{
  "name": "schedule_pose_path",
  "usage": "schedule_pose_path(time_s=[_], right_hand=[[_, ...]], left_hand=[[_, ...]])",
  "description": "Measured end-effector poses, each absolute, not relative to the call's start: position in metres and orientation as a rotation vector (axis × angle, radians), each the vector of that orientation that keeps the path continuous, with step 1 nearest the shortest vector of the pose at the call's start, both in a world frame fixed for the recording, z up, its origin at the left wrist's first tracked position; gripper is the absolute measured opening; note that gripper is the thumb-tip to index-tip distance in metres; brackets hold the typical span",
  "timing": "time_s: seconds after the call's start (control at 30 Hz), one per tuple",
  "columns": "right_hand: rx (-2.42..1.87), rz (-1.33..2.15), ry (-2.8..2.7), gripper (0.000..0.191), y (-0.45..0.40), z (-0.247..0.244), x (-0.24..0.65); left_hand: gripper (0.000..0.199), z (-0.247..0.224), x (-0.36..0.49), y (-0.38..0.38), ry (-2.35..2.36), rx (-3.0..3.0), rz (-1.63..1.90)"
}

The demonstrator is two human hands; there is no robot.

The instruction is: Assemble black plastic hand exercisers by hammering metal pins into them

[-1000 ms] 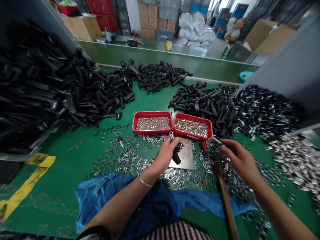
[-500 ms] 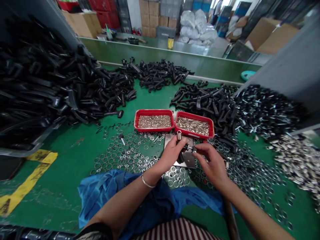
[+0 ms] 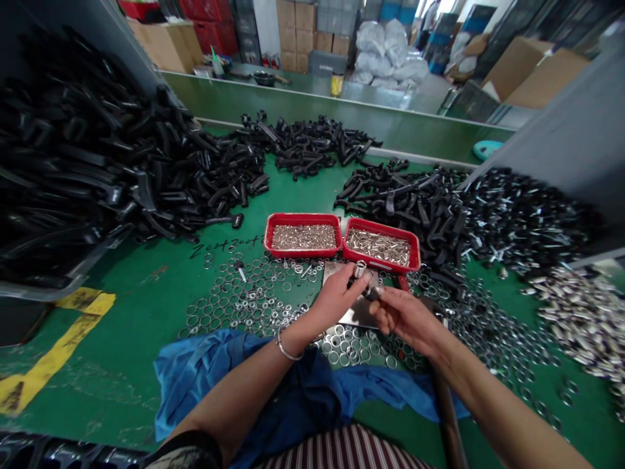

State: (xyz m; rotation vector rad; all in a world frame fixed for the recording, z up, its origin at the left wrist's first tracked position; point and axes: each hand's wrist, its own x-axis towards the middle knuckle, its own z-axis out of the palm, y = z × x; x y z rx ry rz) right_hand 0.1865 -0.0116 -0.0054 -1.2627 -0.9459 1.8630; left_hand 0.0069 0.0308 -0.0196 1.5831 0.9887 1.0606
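Observation:
My left hand (image 3: 336, 301) is closed around a mostly hidden dark part with a small steel coil spring (image 3: 360, 268) standing out above my fingers. My right hand (image 3: 405, 319) pinches a small metal piece (image 3: 374, 294) right beside that spring, and the two hands nearly touch. Both hands are over a flat steel plate (image 3: 359, 317), partly hidden by them. Just beyond it lie two red trays, one of small rings (image 3: 303, 217) and one of short silver tubes (image 3: 383, 223). A wooden hammer handle (image 3: 446, 417) lies below my right forearm.
Loose steel washers (image 3: 244, 306) spread across the green bench (image 3: 131, 273). Heaps of black plastic parts (image 3: 146, 176) rise behind and left, with black-and-silver parts (image 3: 522, 221) and silver tubes (image 3: 581, 319) to the right. A blue cloth (image 3: 195, 378) lies over my lap.
My right hand has moved left from beside the hammer to the spring, bringing the small metal piece. The spring and left hand have shifted slightly right.

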Motion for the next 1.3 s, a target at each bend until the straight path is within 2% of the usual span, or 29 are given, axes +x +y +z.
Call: schedule_pose_path(time_s=[0.07,0.13,0.2,0.27,0.33,0.4,0.53,0.57,0.73,0.83,0.87,1.0,1.07,1.13,1.3], right_hand=[[-1.393,1.677,-1.246,0.028,-0.014,-0.008,0.198],[-1.538,1.142,-1.628,0.024,-0.016,-0.008,0.207],[-1.564,0.567,-1.895,0.031,-0.019,-0.004,0.207],[-1.543,0.334,-2.06,0.037,-0.02,0.001,0.199],[-1.543,0.384,-2.136,0.034,-0.021,0.002,0.188],[-1.549,0.624,-2.084,0.032,-0.021,0.0,0.18],[-1.414,1.294,-1.98,0.056,-0.02,-0.005,0.179],[-1.404,1.372,-1.963,0.06,-0.02,-0.004,0.18],[-1.555,1.022,-1.803,0.046,-0.022,0.001,0.176],[-1.482,1.399,-1.795,0.059,-0.023,0.002,0.173],[-1.474,1.421,-1.797,0.059,-0.023,0.002,0.173],[-1.543,1.012,-1.76,0.039,-0.025,0.0,0.175],[-1.525,1.185,-1.728,0.043,-0.028,0.0,0.175],[-1.471,1.435,-1.698,0.055,-0.031,0.001,0.174],[-1.513,1.22,-1.635,0.041,-0.036,0.004,0.171]], left_hand=[[0.024,-0.021,0.005,0.034,0.962,1.506,1.04],[0.025,-0.023,0.004,0.037,0.968,1.39,1.048],[0.026,-0.025,0.004,0.039,0.982,1.299,1.065],[0.027,-0.025,0.005,0.039,0.976,1.274,1.081],[0.027,-0.024,0.007,0.036,0.973,1.307,1.09],[0.026,-0.02,0.008,0.032,0.96,1.393,1.082],[0.023,-0.015,0.005,0.027,0.907,1.606,1.028],[0.022,-0.015,0.004,0.027,0.912,1.628,1.021],[0.02,-0.01,0.003,0.03,0.869,1.574,1.053],[0.018,-0.006,0.005,0.028,0.788,1.665,1.092],[0.018,-0.006,0.005,0.028,0.802,1.699,1.103],[0.02,-0.01,0.008,0.024,0.92,1.712,1.12],[0.019,-0.01,0.008,0.022,0.911,1.756,1.138],[0.017,-0.008,0.008,0.02,0.874,1.829,1.149],[0.018,-0.004,0.008,0.016,0.928,1.816,1.154]])
